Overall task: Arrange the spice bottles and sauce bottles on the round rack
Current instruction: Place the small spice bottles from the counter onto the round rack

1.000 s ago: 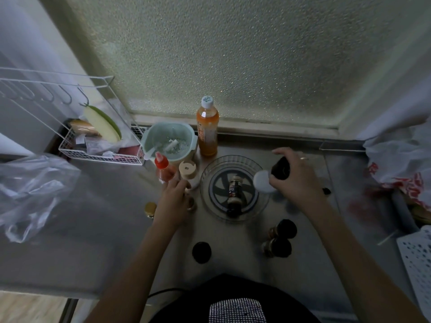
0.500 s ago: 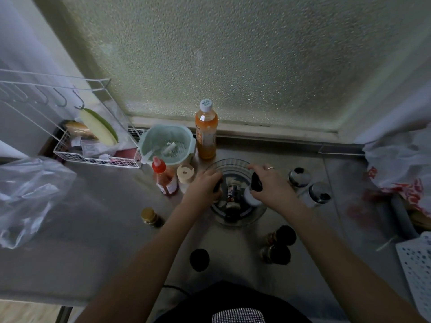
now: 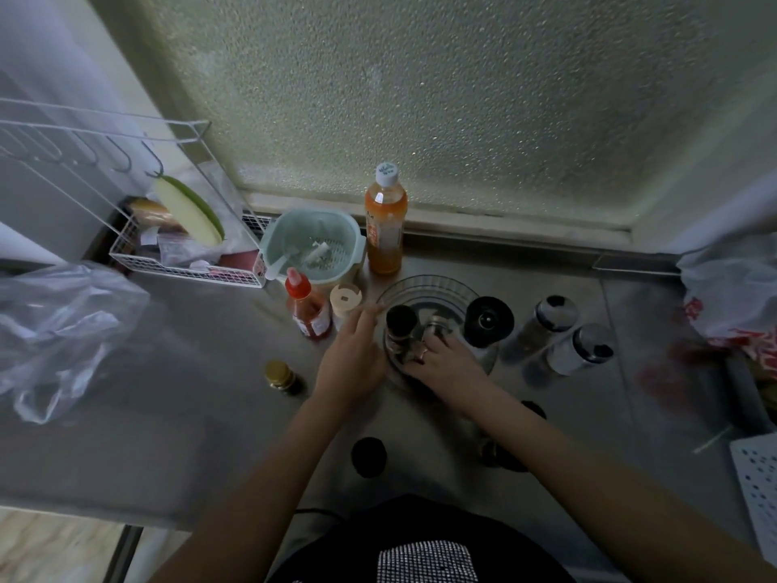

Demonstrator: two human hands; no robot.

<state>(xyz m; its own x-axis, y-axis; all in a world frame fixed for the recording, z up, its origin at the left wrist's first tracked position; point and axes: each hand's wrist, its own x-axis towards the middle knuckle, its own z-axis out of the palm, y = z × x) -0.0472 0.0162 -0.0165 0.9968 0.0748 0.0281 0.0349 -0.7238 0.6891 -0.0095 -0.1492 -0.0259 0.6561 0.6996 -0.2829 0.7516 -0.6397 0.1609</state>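
Note:
The clear round rack [image 3: 429,284] sits mid-counter below the orange bottle. A dark-capped bottle [image 3: 401,321] stands upright at its left side; my left hand [image 3: 353,361] is closed around its lower body, forefinger stretched along the rim. My right hand [image 3: 447,366] reaches into the rack's middle, fingers closed on a small glass bottle [image 3: 437,326] that is mostly hidden. A wide black-capped bottle [image 3: 488,319] stands at the rack's right edge. Around the rack stand a red sauce bottle [image 3: 305,311], a beige-capped bottle [image 3: 345,297] and two silver-topped shakers [image 3: 551,316] [image 3: 583,349].
An orange drink bottle [image 3: 384,229] and a pale green colander [image 3: 313,250] stand behind the rack. A gold-lidded jar [image 3: 279,374], a black-capped bottle [image 3: 368,456] and dark bottles [image 3: 504,454] stand nearer me. There is a white wire basket [image 3: 185,269] on the left and plastic bags at both sides.
My left hand brought the dark-capped bottle to the rack and stood it upright. My right hand set the wide black-capped bottle at the rack's right edge and moved onto the small bottle in the middle.

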